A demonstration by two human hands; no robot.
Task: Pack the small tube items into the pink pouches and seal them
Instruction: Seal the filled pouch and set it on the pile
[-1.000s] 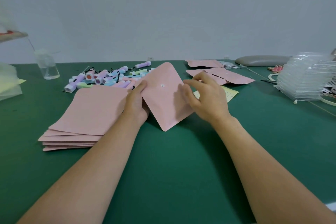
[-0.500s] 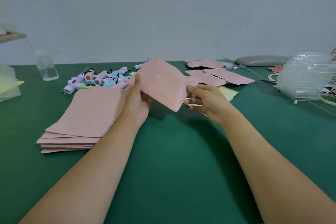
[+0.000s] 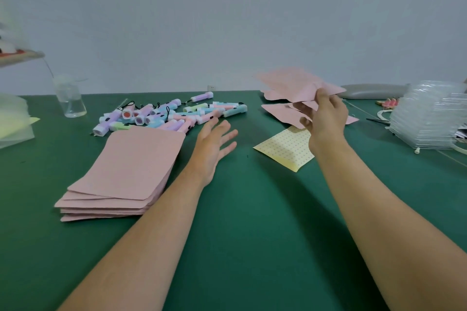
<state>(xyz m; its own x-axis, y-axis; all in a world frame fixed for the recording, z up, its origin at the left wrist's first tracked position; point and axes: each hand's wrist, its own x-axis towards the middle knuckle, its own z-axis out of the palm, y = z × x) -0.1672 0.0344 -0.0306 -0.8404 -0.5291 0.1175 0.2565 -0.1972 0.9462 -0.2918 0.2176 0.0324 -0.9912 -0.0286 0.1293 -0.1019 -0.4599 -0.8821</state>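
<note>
My right hand (image 3: 324,121) grips a pink pouch (image 3: 290,83) by its near edge and holds it in the air above other pink pouches (image 3: 283,115) lying at the back right of the green table (image 3: 252,209). My left hand (image 3: 214,144) hovers open, fingers spread, just in front of a pile of small pastel tubes (image 3: 171,113). A stack of flat pink pouches (image 3: 126,171) lies to the left of that hand.
A yellow dotted sticker sheet (image 3: 285,149) lies under my right wrist. A clear cup (image 3: 69,97) stands at the back left. Stacked clear plastic trays (image 3: 427,118) fill the right side, with a grey pad (image 3: 371,91) behind them.
My left hand let go of the pouch and moved toward the tubes. My right hand carried the pouch up and to the right, over the other pouches.
</note>
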